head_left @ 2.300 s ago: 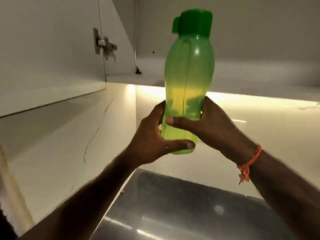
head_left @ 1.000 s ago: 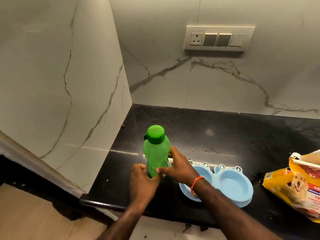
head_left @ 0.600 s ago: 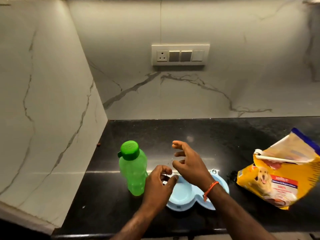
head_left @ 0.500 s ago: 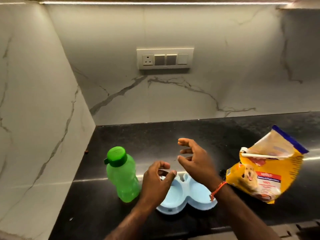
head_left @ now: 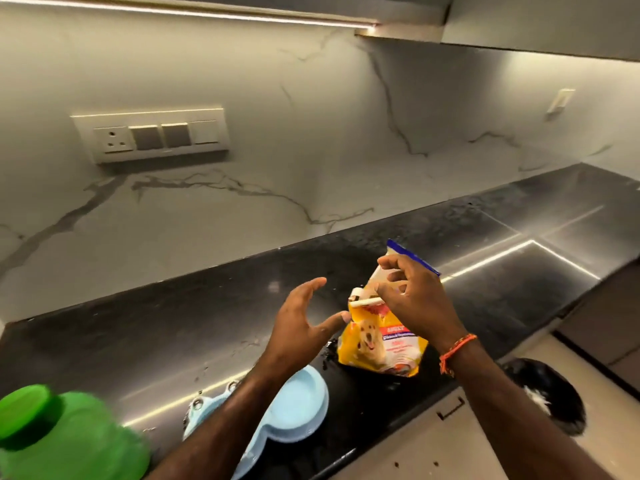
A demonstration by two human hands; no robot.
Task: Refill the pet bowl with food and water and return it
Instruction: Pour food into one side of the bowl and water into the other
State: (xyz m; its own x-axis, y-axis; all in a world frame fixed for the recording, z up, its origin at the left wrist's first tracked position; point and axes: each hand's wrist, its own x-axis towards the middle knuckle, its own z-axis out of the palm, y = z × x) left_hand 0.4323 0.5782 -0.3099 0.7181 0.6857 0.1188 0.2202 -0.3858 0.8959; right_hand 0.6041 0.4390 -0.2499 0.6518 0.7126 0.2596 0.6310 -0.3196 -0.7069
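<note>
Left hand [head_left: 298, 327]: spread wide, fingers straight and apart, palm turned toward the food bag; the fingertip nearest the bag lies at the bag's left edge, though contact cannot be told for sure.
Right hand [head_left: 412, 295]: raised in front of the bag's upper part, fingers loosely bent and apart, holding nothing that can be seen; an orange thread band [head_left: 456, 350] circles its wrist.
Food bag [head_left: 379, 344]: yellow, with a dog's picture, standing upright on the desk, its folded top held by a white clip [head_left: 363, 301].
Pet bowl [head_left: 294, 407]: light blue double bowl on the desk near the front edge, partly hidden under the left forearm, left of the bag and apart from it.
Water bottle [head_left: 65, 436]: green, blurred, at the lower left corner, left of the bowl.
Desk [head_left: 156, 334]: black and glossy, against a marble wall.
Wall: a socket and switch plate [head_left: 150, 135] sits above the desk.
</note>
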